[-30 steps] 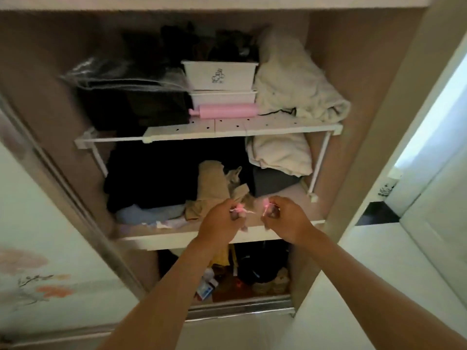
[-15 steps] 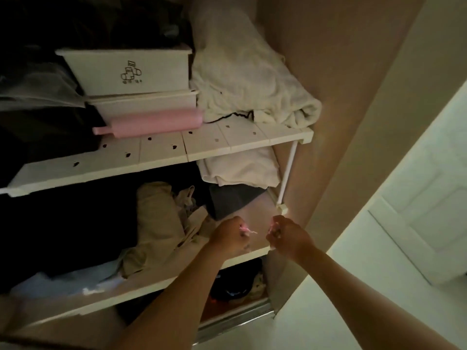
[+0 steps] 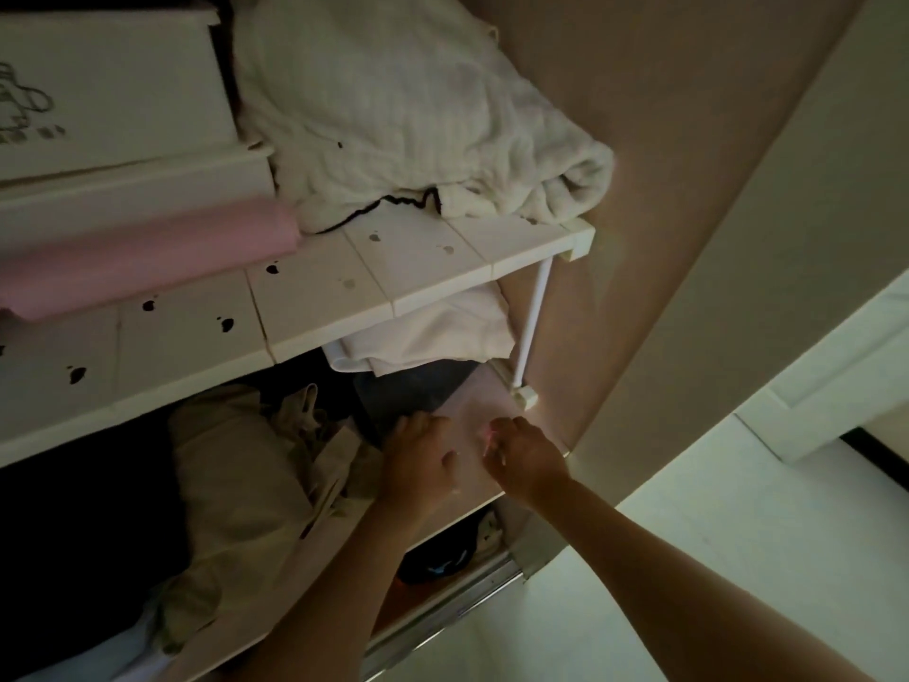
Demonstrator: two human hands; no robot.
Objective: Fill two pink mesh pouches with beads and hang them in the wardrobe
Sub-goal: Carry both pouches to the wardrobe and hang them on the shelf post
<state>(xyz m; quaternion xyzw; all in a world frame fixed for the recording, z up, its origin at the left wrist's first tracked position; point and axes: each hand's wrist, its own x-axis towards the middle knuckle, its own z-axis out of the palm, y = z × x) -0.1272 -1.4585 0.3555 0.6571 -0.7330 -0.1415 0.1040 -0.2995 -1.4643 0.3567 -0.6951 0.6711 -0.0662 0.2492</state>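
A thin, crumpled scrap of pink pouch (image 3: 488, 437) shows just below the white post (image 3: 530, 327), pinched by the right hand (image 3: 527, 457). Further left of the post, the left hand (image 3: 422, 460) curls down; whether it grips anything is unclear. Above the post lies a ribbed cream blanket (image 3: 418, 115).

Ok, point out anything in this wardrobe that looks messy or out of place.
The white blanket on the slatted rack is bunched, with a black strand trailing along its front edge. Below, a beige garment lies crumpled on the lower shelf. Nothing looks spilled or broken.
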